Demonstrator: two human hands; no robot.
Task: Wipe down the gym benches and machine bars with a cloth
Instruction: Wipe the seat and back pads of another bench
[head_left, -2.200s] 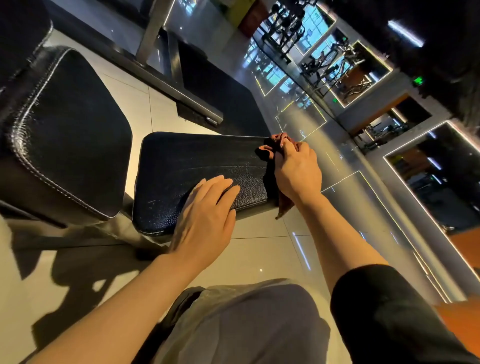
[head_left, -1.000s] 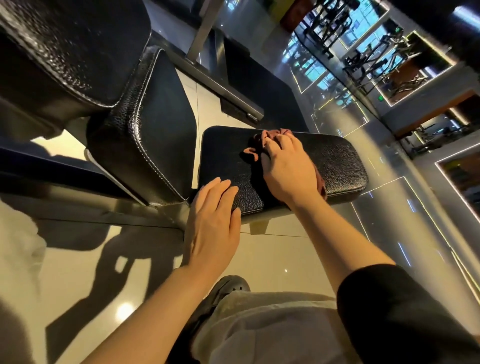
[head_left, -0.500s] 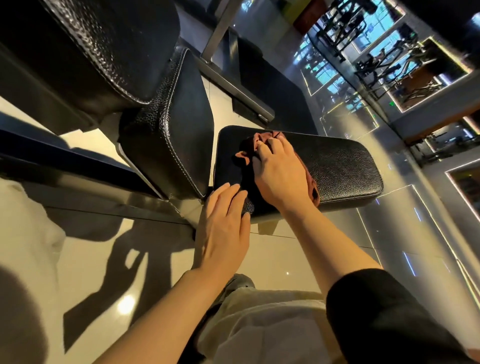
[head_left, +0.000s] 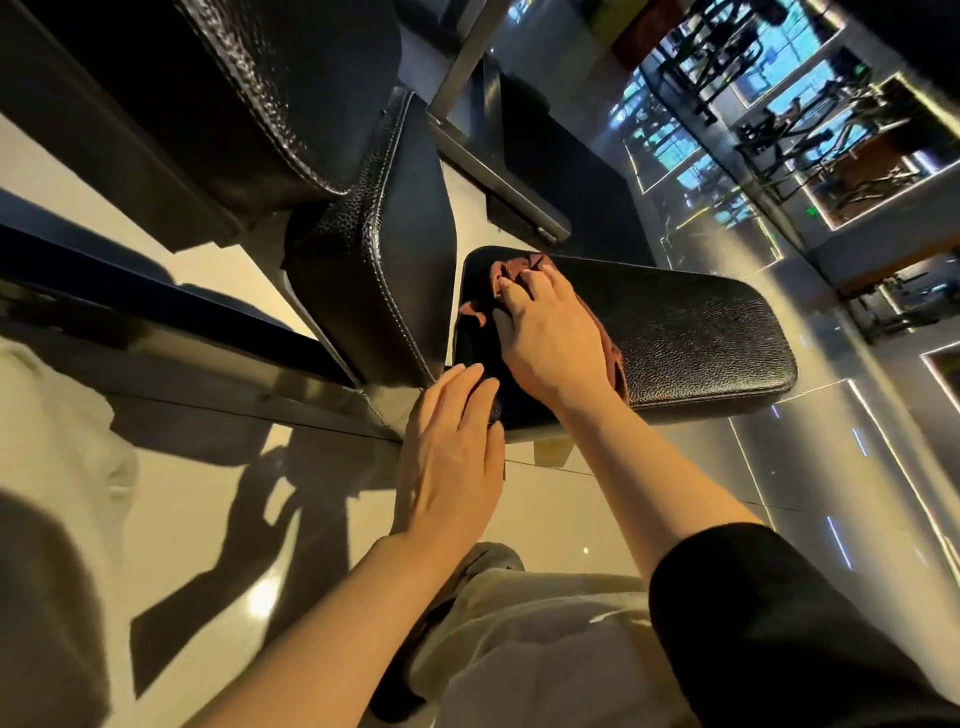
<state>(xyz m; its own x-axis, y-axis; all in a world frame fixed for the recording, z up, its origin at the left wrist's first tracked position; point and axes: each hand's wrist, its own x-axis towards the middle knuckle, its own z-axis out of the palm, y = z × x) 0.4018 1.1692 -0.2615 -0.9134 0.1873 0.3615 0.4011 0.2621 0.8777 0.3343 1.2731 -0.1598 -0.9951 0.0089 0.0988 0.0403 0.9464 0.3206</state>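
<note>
My right hand (head_left: 550, 338) covers most of the cloth (head_left: 511, 270) (only its bunched edges show). The upper pad (head_left: 270, 78) runs off the top edge, and the far machines (head_left: 779, 104) blur together.

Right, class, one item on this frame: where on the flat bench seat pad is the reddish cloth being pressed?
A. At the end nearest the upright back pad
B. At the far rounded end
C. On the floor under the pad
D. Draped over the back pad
A: the right hand presses the reddish cloth on the seat pad at the end beside the back pad.
</note>
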